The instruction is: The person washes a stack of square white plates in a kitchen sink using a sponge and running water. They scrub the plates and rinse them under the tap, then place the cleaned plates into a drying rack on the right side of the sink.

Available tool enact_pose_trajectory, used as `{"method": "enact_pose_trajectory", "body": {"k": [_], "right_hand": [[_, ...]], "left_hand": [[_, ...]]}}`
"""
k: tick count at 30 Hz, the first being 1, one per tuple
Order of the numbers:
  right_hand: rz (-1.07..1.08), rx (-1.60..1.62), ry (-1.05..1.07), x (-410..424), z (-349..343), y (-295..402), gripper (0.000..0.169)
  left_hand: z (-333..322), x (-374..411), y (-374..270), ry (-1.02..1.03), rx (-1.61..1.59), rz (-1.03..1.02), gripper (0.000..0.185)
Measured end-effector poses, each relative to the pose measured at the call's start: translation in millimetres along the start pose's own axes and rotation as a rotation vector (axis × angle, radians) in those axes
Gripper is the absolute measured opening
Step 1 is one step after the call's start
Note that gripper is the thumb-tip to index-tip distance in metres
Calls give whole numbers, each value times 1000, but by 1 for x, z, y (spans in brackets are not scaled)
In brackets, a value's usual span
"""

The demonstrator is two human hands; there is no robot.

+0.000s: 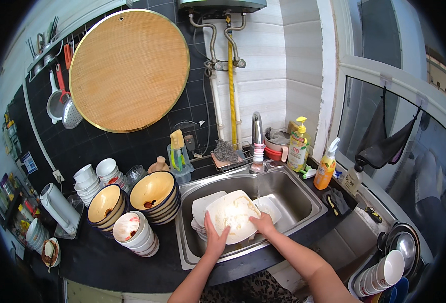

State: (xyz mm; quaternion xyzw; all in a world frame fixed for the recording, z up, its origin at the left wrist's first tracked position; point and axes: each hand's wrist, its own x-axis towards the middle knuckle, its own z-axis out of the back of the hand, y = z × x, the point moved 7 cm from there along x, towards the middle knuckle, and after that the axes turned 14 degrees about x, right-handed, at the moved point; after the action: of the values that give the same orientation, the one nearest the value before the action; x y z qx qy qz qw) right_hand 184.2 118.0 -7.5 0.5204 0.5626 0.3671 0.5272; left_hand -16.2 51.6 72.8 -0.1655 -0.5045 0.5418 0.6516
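Observation:
A square white plate [233, 216] with food residue is held tilted over the stainless steel sink [300, 189]. My left hand [216, 235] grips its lower left edge, the thumb on its face. On the right edge my right hand [262, 224] holds it, thumb on the surface. Under and behind it lie more white plates [204, 206] in the sink, partly hidden. Water runs from the faucet [257, 146] beside the held plate, onto a white dish [270, 209] at its right.
Left of the sink stand stacked yellow bowls [154, 193], white bowls [135, 233] and an electric kettle [60, 208]. Behind the sink are a steel wool scrubber [226, 150] and a pump bottle [298, 147]; a spray bottle [324, 170] stands right. More bowls [382, 270] stand lower right.

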Motion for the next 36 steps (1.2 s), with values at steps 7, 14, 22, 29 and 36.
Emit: {"method": "enact_pose_trajectory", "body": {"k": [7,14,22,29,36], "right_hand": [[-225,-91,101,12,37,9,33],[-314,-170,230,17,29,40,35],[-384,444,407,22,-23,50,39],[-407,628,501,13,-76,67,58],[-54,602,382,13,-108,72,74]], "left_hand": [[-10,-7,-65,461,669,-627,50],[-24,3,-70,564,629,-800,15],[-6,38,-87,591,676,-669,11],[8,71,-65,563,463,-318,15],[20,90,-15,412,-243,259,20]]}}
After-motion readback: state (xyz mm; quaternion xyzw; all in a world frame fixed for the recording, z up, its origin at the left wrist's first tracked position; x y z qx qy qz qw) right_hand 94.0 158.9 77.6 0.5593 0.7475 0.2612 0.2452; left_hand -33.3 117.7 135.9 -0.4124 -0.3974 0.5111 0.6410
